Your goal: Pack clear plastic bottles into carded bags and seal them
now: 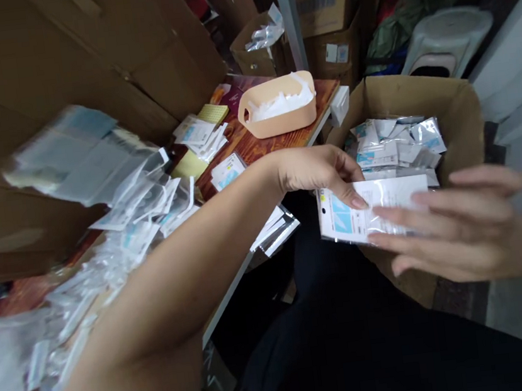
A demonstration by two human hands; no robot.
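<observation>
The packet (392,191) is clear plastic over printed paper — glossy; the basket (285,123), smooth matt plastic; the tabletop (255,148), wood-grained with slight sheen; the box (451,96), matt cardboard.

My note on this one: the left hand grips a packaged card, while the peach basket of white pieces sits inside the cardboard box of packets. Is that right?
Not quite: the head view shows the peach basket of white pieces on the wooden table, not inside the cardboard box of packets. The left hand does grip a packaged card.
</observation>
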